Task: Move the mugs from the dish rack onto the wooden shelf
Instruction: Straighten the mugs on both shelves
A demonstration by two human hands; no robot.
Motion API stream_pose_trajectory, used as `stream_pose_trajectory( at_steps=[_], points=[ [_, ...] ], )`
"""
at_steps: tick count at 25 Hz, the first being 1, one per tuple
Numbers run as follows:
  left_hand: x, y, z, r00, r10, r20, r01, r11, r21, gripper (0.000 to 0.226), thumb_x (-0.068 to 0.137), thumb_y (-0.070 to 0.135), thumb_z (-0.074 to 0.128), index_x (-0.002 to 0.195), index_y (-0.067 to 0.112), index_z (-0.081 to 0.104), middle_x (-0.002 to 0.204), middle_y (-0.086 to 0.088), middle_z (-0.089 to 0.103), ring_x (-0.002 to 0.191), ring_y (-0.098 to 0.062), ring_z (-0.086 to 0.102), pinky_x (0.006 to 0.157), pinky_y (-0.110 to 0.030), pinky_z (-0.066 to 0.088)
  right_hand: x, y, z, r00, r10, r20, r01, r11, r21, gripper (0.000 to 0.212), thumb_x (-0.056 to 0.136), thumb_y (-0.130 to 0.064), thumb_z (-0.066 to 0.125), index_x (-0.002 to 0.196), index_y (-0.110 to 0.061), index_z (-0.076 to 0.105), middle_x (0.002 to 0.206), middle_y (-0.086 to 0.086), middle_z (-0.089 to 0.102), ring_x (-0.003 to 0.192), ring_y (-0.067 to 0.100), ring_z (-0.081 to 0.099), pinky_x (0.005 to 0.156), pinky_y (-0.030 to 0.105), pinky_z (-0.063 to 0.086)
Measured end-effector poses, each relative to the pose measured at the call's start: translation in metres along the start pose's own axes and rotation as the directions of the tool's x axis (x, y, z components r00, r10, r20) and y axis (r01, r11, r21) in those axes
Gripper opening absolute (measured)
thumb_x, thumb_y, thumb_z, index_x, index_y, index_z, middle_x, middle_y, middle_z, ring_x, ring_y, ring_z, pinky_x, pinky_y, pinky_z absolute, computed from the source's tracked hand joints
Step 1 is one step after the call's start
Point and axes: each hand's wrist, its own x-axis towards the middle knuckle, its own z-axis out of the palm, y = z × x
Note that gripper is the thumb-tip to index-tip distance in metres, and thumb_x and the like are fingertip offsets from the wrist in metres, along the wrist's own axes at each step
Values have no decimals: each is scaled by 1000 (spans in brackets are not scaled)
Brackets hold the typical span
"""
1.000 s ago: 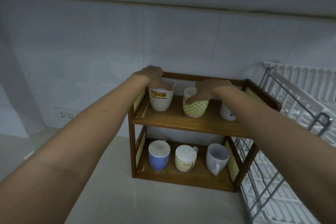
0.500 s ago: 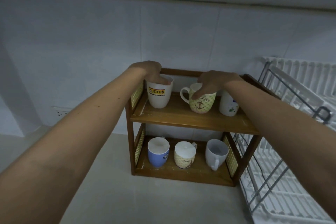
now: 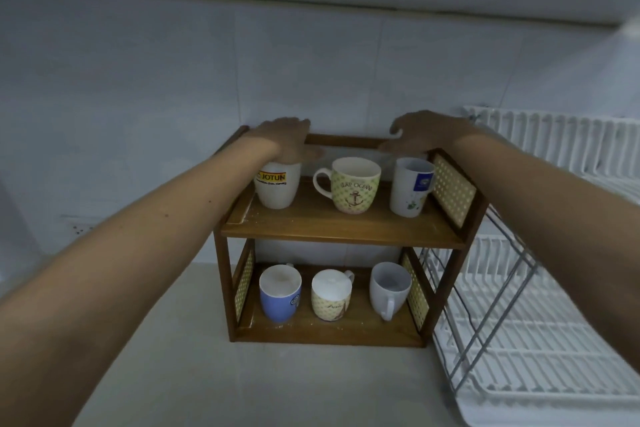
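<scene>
The wooden shelf [image 3: 341, 230] stands on the pale counter [image 3: 214, 374] against the tiled wall [image 3: 311, 73], and I use it as the landmark for everything else. On its upper board there are three mugs in a row, all upright: at the left end a white mug with a yellow JOTUN label [image 3: 277, 185], in the middle a green-patterned anchor mug [image 3: 353, 184] with its handle turned to the left, and at the right end a tall white mug with a blue badge [image 3: 410, 187], just beside the woven side panel. The left hand [image 3: 285, 140] lies on top of the JOTUN mug, palm down and covering its rim, with the fingers held together and stretched toward the back rail of the shelf – I cannot tell if they really grip the rim. The right hand [image 3: 424, 132] is above the gap between the anchor mug and the tall mug, near the back rail; its fingers are loosely spread and hold nothing. On the lower board of the shelf stand a blue mug [image 3: 280, 293] at the left and a cream patterned mug [image 3: 330, 295] in the middle, both upside down it seems, and a white mug [image 3: 389, 286] at the right with its opening toward me. The white dish rack [image 3: 540, 340] stands just to the right of the shelf, and I see no mugs in the part that shows.
</scene>
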Motion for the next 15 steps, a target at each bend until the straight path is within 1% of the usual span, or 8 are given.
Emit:
stream_pose_trajectory(
  at_steps=[2,3,5,8,10,11,13,15],
  points=[
    [5,27,13,993,116,-16,-117,988,-98,73,90,60,46,146,15,32,149,-11,41,130,-29,44,104,-43,41,-5,6,13,988,100,121,-91,993,-78,83,77,-77,41,125,-11,54,120,6,61,105,25,57,89,39,45],
    [7,40,22,988,151,6,-150,984,-95,71,89,61,47,143,17,36,146,-10,46,126,-28,48,101,-42,43,-7,5,23,980,114,165,-95,989,-115,81,79,-76,39,128,-12,51,125,7,58,109,25,56,89,39,43],
    [12,60,38,984,173,36,-172,985,-32,72,87,62,48,143,17,37,143,-9,49,123,-28,51,97,-41,46,-8,6,37,987,46,157,-26,991,-129,70,87,-64,41,136,-13,44,140,8,49,121,26,49,96,38,40],
    [20,70,43,988,154,14,-154,988,12,72,87,56,53,143,14,36,141,-11,49,120,-29,52,92,-40,48,-18,18,30,984,-69,163,58,996,70,62,87,-41,59,142,-22,36,151,3,36,132,25,38,101,37,37],
    [24,70,38,989,146,32,-146,989,20,72,86,52,58,143,14,36,137,-13,50,116,-30,53,86,-37,49,-25,27,24,976,-107,188,54,963,265,69,79,-19,71,139,-27,38,149,1,37,132,25,36,97,35,39],
    [25,70,37,989,143,46,-144,989,23,73,84,51,60,142,14,37,135,-13,51,115,-29,54,83,-36,50,-27,29,24,975,-112,191,51,953,300,72,76,-12,71,138,-28,37,149,2,36,132,25,36,95,35,40],
    [24,70,38,990,131,54,-132,991,20,72,83,51,61,141,14,39,133,-13,52,113,-29,55,80,-36,50,-26,28,26,977,-51,207,-1,969,246,73,78,-21,71,141,-26,35,149,5,35,132,27,36,90,33,39],
    [22,71,39,993,112,38,-113,994,10,72,83,53,60,140,13,40,133,-13,53,113,-30,54,83,-37,50,-24,24,24,979,49,197,-64,996,69,78,79,-49,66,142,-16,35,146,8,40,128,28,42,90,32,40]
  ],
)
